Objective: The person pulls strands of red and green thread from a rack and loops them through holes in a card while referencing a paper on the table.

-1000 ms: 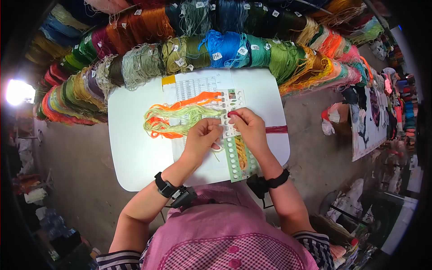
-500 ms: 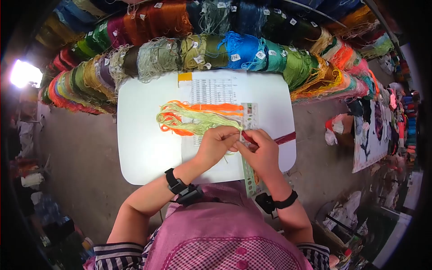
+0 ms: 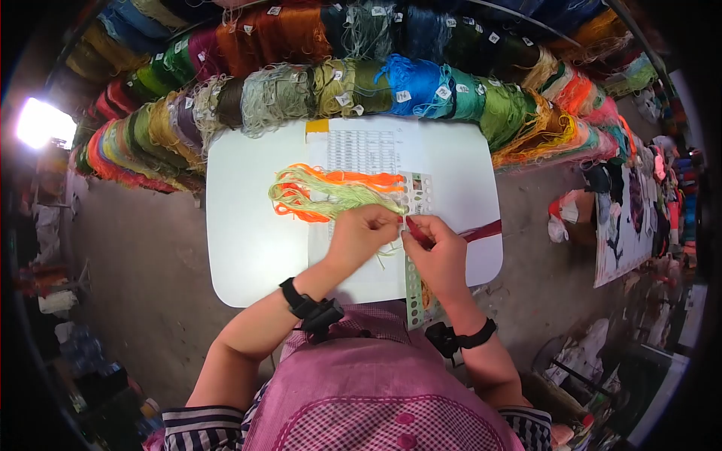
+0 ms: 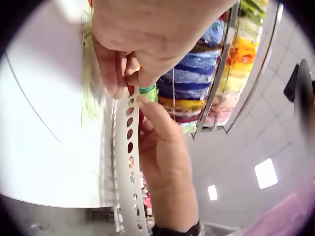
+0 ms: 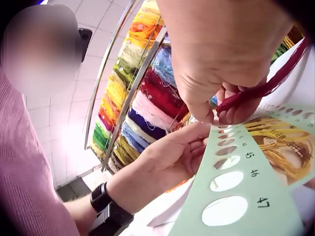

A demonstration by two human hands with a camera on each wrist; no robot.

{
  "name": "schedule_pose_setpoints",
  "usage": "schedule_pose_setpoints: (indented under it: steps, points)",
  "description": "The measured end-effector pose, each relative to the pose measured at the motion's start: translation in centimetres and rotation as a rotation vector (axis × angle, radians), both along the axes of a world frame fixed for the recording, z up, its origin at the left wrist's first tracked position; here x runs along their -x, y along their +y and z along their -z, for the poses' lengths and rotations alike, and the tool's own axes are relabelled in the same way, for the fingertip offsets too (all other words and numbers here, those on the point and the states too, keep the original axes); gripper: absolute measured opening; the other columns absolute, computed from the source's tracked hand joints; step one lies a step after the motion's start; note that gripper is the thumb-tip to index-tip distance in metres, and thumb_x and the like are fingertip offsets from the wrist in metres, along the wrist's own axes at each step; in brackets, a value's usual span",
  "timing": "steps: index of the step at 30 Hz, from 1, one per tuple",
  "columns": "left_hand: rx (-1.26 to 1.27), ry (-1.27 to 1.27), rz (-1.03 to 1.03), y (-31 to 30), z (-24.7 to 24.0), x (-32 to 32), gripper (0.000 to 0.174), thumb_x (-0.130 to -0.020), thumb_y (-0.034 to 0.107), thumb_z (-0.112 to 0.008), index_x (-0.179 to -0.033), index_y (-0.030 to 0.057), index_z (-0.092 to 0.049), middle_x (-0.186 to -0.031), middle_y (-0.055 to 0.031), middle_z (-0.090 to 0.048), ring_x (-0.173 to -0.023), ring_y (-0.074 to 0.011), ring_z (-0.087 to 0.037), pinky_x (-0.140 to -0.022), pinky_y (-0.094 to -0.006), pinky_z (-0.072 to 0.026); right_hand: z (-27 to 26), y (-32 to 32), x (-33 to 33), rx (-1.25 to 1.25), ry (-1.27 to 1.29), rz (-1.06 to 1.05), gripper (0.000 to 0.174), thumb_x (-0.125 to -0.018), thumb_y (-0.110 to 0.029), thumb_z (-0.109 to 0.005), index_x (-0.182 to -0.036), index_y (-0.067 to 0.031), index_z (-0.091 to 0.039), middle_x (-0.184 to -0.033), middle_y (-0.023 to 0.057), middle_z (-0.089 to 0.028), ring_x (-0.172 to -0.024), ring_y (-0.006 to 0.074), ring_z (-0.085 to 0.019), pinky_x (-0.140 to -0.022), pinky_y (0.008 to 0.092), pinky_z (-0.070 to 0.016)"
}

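R hand (image 3: 438,252): fingers curled, pinches dark red thread (image 3: 481,230) at a card hole.
L hand (image 3: 359,237): touching R hand, fingertips pinch the card (image 3: 415,289) edge.
Thread: thin bundle, runs right from the fingers, over the table (image 3: 248,225) edge.
Card: long pale green strip w/ row of round holes, numbers 45-47; lies on the table's front part.
Around: green + orange skeins (image 3: 331,193) to the left, paper chart (image 3: 361,146), skein rack (image 3: 361,83) behind.

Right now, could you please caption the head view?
Left hand pinches a perforated card; right hand pinches dark red floss.
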State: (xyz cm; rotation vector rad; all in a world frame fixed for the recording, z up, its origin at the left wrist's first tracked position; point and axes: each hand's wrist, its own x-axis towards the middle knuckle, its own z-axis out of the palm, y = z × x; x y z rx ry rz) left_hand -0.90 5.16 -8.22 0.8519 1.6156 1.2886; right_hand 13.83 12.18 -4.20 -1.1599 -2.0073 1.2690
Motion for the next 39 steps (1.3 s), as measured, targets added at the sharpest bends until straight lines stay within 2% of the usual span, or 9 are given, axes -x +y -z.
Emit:
schedule_pose_setpoints:
  steps: [4, 14, 16, 21, 23, 27, 30, 34, 39]
  points:
    - [0.105, -0.519, -0.093, -0.7, -0.5, 3.0, 0.013, -0.091, 0.011, -0.063, -0.096, -0.0005, -0.067, -0.084, -0.0084, -0.069, -0.073, -0.0137, -0.068, -0.068, -0.0245, -0.0569, -0.2, 1.1, -0.6, 0.221, 0.048, 0.002, 0.021, -0.081, -0.007, -0.070, -0.101, 0.0005, -0.067, -0.077, 0.0015, -0.068, -0.069, 0.0036, -0.058, -0.065, 0.0216, -0.0481]
    - [0.024, -0.675, -0.040, -0.8, -0.7, 3.3, 0.020, -0.090, 0.012, -0.063, -0.104, -0.0014, -0.066, -0.091, -0.0085, -0.069, -0.074, -0.0142, -0.067, -0.067, -0.0234, -0.0559, 0.0, 1.0, -0.1, 0.315, 0.104, 0.000, 0.020, -0.083, -0.005, -0.068, -0.101, 0.0014, -0.066, -0.080, 0.0042, -0.069, -0.071, 0.0044, -0.060, -0.067, 0.0209, -0.0483]
    - [-0.075, -1.201, 0.005, -1.2, -1.2, 3.8, 0.026, -0.090, 0.011, -0.059, -0.112, -0.0005, -0.064, -0.090, -0.0095, -0.069, -0.069, -0.0148, -0.067, -0.059, -0.0227, -0.0534, 0.4, 0.9, -0.1, 0.354, 0.083, -0.013, 0.020, -0.083, -0.005, -0.068, -0.101, 0.0016, -0.066, -0.081, 0.0038, -0.070, -0.072, 0.0046, -0.060, -0.067, 0.0204, -0.0484]
    - [0.110, -0.626, 0.425, -0.6, -4.0, 3.0, 0.038, -0.092, 0.008, -0.050, -0.129, 0.0038, -0.057, -0.094, -0.0119, -0.070, -0.066, -0.0153, -0.068, -0.050, -0.0241, -0.0521, 0.7, 1.0, 0.2, 0.352, 0.172, -0.065, 0.028, -0.081, -0.006, -0.071, -0.107, -0.0015, -0.061, -0.078, 0.0035, -0.069, -0.070, 0.0060, -0.062, -0.064, 0.0226, -0.0487]
    - [0.193, -0.380, 0.493, -0.4, -4.2, 2.2, 0.043, -0.092, 0.005, -0.050, -0.135, 0.0115, -0.054, -0.090, -0.0096, -0.070, -0.069, -0.0132, -0.068, -0.054, -0.0242, -0.0537, -1.3, 1.1, 0.4, 0.184, -0.090, -0.055, 0.040, -0.078, -0.007, -0.074, -0.113, -0.0051, -0.054, -0.071, 0.0050, -0.065, -0.066, 0.0098, -0.063, -0.062, 0.0247, -0.0478]
    - [0.095, 0.031, 0.487, 0.2, -2.8, 1.9, 0.020, -0.093, 0.003, -0.056, -0.110, 0.0055, -0.065, -0.078, -0.0013, -0.065, -0.065, -0.0073, -0.063, -0.056, -0.0221, -0.0518, -0.9, 0.8, 0.3, 0.220, -0.063, -0.131, 0.051, -0.074, -0.010, -0.078, -0.114, -0.0078, -0.048, -0.069, 0.0049, -0.058, -0.062, 0.0126, -0.059, -0.060, 0.0258, -0.0466]
    - [0.036, -0.095, 0.346, 0.2, -3.3, 1.6, 0.006, -0.093, 0.007, -0.060, -0.095, 0.0039, -0.065, -0.076, 0.0010, -0.064, -0.065, -0.0049, -0.059, -0.057, -0.0206, -0.0487, -1.0, 1.4, -0.5, -0.219, -0.159, -0.061, 0.056, -0.071, -0.018, -0.084, -0.110, -0.0061, -0.045, -0.091, 0.0057, -0.049, -0.084, 0.0164, -0.052, -0.073, 0.0284, -0.0459]
    - [-0.020, -0.369, 0.291, 0.3, -3.4, 1.5, 0.007, -0.094, 0.012, -0.062, -0.093, 0.0054, -0.064, -0.076, 0.0020, -0.063, -0.070, -0.0038, -0.059, -0.059, -0.0198, -0.0453, 0.2, 2.1, -0.8, 0.074, 0.194, -0.025, 0.047, -0.075, -0.021, -0.082, -0.105, -0.0045, -0.050, -0.097, 0.0040, -0.051, -0.091, 0.0179, -0.051, -0.080, 0.0293, -0.0447]
    - [-0.020, -0.613, 0.360, -0.7, -2.9, 3.2, 0.015, -0.099, 0.024, -0.056, -0.099, 0.0091, -0.059, -0.089, 0.0014, -0.065, -0.085, -0.0057, -0.062, -0.067, -0.0196, -0.0416, -0.1, 3.2, -0.4, 0.196, -0.012, -0.204, 0.036, -0.078, -0.023, -0.079, -0.100, -0.0050, -0.058, -0.097, 0.0037, -0.055, -0.093, 0.0172, -0.052, -0.085, 0.0292, -0.0445]
